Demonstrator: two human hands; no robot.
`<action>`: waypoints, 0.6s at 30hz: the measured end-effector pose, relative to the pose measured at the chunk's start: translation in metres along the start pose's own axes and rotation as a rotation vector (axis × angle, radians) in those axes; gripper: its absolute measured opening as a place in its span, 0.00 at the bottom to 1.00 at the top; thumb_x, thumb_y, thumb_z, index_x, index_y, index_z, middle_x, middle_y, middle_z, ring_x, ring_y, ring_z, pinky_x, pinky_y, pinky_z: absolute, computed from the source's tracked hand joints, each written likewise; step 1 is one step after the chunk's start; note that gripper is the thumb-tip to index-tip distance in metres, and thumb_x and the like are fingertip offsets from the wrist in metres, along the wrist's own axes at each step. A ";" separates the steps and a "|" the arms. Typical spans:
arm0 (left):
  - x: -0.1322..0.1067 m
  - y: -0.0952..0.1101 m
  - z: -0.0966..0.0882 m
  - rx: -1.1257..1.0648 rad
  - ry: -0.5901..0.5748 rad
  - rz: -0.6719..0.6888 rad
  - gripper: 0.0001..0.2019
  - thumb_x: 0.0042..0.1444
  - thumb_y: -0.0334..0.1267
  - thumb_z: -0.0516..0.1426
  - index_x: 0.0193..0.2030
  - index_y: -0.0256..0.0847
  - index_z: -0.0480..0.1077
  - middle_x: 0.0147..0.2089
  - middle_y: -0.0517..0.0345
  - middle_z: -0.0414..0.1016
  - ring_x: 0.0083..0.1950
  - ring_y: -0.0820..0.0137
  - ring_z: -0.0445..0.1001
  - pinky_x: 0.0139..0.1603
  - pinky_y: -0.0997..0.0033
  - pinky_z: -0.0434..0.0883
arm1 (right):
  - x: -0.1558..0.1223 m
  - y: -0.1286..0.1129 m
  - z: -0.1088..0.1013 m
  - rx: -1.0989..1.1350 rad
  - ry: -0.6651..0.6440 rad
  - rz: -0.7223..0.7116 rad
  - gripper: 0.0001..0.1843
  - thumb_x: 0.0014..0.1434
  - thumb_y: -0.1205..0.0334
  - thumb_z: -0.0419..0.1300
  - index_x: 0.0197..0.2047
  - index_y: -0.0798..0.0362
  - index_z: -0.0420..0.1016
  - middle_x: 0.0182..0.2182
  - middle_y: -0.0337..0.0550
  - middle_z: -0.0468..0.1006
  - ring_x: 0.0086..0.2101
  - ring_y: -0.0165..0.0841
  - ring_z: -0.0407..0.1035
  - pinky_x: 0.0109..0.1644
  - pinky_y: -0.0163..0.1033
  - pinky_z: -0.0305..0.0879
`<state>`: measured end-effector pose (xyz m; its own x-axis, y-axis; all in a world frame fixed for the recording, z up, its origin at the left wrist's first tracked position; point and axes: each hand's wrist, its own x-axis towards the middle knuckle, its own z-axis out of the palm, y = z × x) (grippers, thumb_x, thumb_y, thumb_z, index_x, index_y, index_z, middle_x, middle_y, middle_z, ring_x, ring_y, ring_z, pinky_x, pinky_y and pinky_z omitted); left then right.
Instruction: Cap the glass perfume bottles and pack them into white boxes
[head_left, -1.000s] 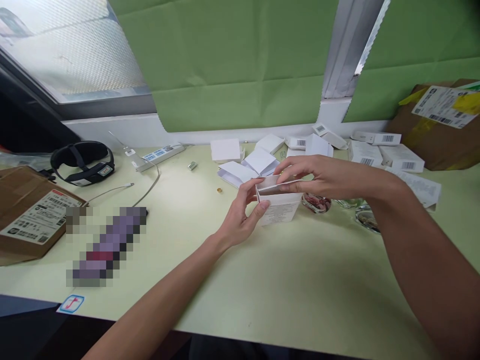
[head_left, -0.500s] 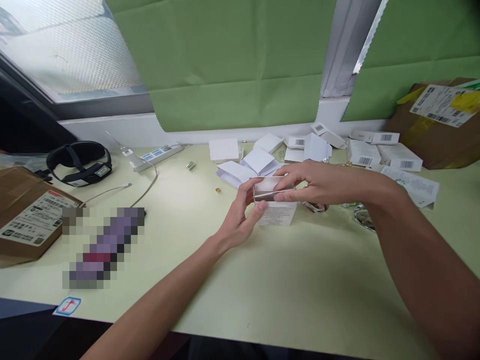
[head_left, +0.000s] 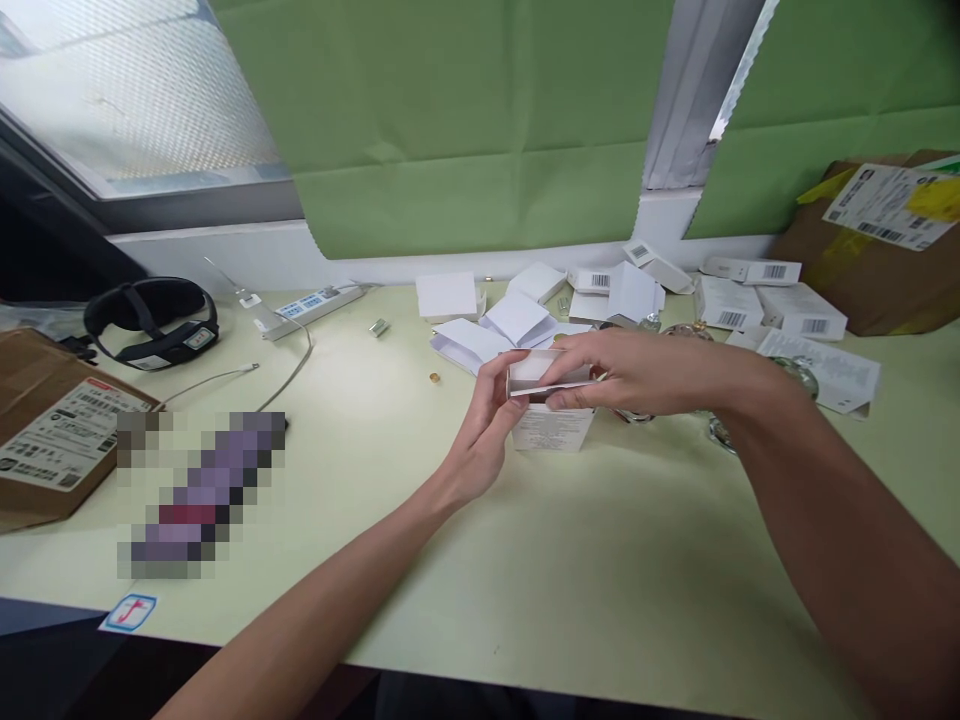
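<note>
Broadly, across the pale table point(head_left: 637, 590) we judge the work to be partway along: barcoded white boxes point(head_left: 802, 313) sit shaped at the rear right, while flatter or partly opened white cartons point(head_left: 517, 318) lie behind our hands. The white box point(head_left: 554, 429) we are handling is mid-table, just in front of those cartons, its printed side towards us. Its walls are spread into shape, so that much seems done; its top is not fully shut, and we cannot tell about its base or contents. Our right hand point(head_left: 637, 370) comes over the top from the right, thumb and fingers held narrow about the rim and top flap point(head_left: 534, 368). Our left hand point(head_left: 484, 435) grips the left side, thumb on the near face and fingers curled around behind. Smallest of all, a gold ring point(head_left: 434, 377) lies on the table to the left, apart from the box. Compared with half a second ago, the dark gap at the top looks narrower and the pale flap covers more of it; the box itself has hardly moved.
</note>
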<state>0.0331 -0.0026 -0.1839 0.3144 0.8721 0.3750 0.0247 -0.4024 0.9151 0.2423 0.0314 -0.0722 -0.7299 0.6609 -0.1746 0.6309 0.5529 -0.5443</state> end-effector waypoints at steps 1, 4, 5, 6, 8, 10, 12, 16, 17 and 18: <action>0.000 0.000 0.000 -0.001 -0.001 0.000 0.18 0.69 0.42 0.49 0.64 0.54 0.56 0.62 0.54 0.64 0.62 0.61 0.66 0.59 0.56 0.70 | 0.000 0.000 0.001 -0.007 -0.002 0.013 0.19 0.64 0.45 0.53 0.48 0.45 0.80 0.46 0.44 0.79 0.42 0.40 0.72 0.39 0.40 0.61; 0.000 0.000 0.001 0.002 0.003 0.008 0.18 0.69 0.41 0.48 0.64 0.54 0.57 0.62 0.54 0.64 0.62 0.61 0.65 0.59 0.56 0.70 | 0.001 0.000 0.002 -0.041 -0.008 0.038 0.19 0.65 0.44 0.53 0.43 0.46 0.78 0.39 0.44 0.79 0.37 0.39 0.71 0.36 0.40 0.58; -0.001 0.001 0.002 0.000 0.001 0.010 0.18 0.69 0.41 0.49 0.64 0.54 0.57 0.62 0.54 0.64 0.62 0.61 0.66 0.59 0.56 0.70 | 0.001 -0.001 0.002 -0.056 -0.012 0.041 0.18 0.65 0.45 0.52 0.42 0.47 0.78 0.37 0.44 0.79 0.36 0.38 0.71 0.36 0.40 0.58; -0.001 0.001 0.002 -0.004 -0.002 0.010 0.17 0.69 0.41 0.49 0.64 0.54 0.57 0.62 0.54 0.64 0.61 0.61 0.66 0.58 0.56 0.70 | 0.001 -0.001 0.002 -0.071 -0.016 0.041 0.18 0.66 0.46 0.52 0.40 0.48 0.77 0.35 0.44 0.78 0.35 0.38 0.70 0.35 0.40 0.57; -0.002 0.002 0.002 -0.013 -0.015 0.008 0.18 0.69 0.42 0.49 0.64 0.54 0.57 0.62 0.54 0.64 0.60 0.62 0.67 0.58 0.57 0.71 | -0.001 -0.002 0.002 -0.099 -0.024 0.015 0.18 0.66 0.47 0.52 0.37 0.49 0.76 0.33 0.44 0.76 0.34 0.37 0.69 0.35 0.40 0.57; -0.002 0.003 0.003 -0.004 -0.026 0.005 0.18 0.69 0.43 0.49 0.64 0.54 0.56 0.63 0.54 0.63 0.60 0.62 0.67 0.57 0.57 0.71 | -0.002 -0.002 0.001 -0.103 -0.026 -0.035 0.18 0.67 0.48 0.51 0.37 0.49 0.77 0.37 0.45 0.76 0.35 0.37 0.69 0.36 0.40 0.58; -0.003 0.004 0.002 0.016 -0.035 0.000 0.19 0.69 0.44 0.50 0.65 0.54 0.56 0.65 0.54 0.62 0.61 0.61 0.66 0.57 0.58 0.72 | -0.002 -0.001 0.001 -0.076 -0.022 -0.073 0.19 0.67 0.47 0.51 0.40 0.49 0.78 0.44 0.46 0.75 0.38 0.38 0.69 0.38 0.40 0.60; -0.004 0.003 0.000 0.006 -0.053 -0.033 0.19 0.69 0.44 0.49 0.65 0.53 0.57 0.66 0.54 0.62 0.61 0.59 0.67 0.57 0.56 0.71 | 0.000 0.000 0.001 0.007 -0.040 -0.085 0.19 0.66 0.47 0.51 0.42 0.48 0.80 0.48 0.46 0.75 0.41 0.39 0.70 0.40 0.40 0.62; -0.004 0.002 0.000 -0.010 -0.046 -0.040 0.18 0.69 0.43 0.49 0.64 0.53 0.57 0.67 0.55 0.62 0.61 0.59 0.67 0.57 0.55 0.71 | 0.000 -0.001 0.002 0.019 -0.038 -0.084 0.19 0.66 0.47 0.52 0.42 0.48 0.80 0.48 0.46 0.75 0.42 0.40 0.70 0.41 0.41 0.63; -0.005 0.001 -0.001 -0.026 -0.031 -0.043 0.18 0.68 0.42 0.48 0.64 0.54 0.57 0.67 0.56 0.62 0.61 0.59 0.67 0.58 0.55 0.70 | 0.001 -0.003 0.003 0.026 -0.028 -0.086 0.18 0.65 0.48 0.54 0.42 0.48 0.81 0.49 0.46 0.75 0.43 0.41 0.70 0.43 0.41 0.63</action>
<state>0.0309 -0.0069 -0.1845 0.3433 0.8789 0.3311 0.0143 -0.3574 0.9338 0.2392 0.0290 -0.0730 -0.7882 0.5971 -0.1492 0.5590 0.5931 -0.5795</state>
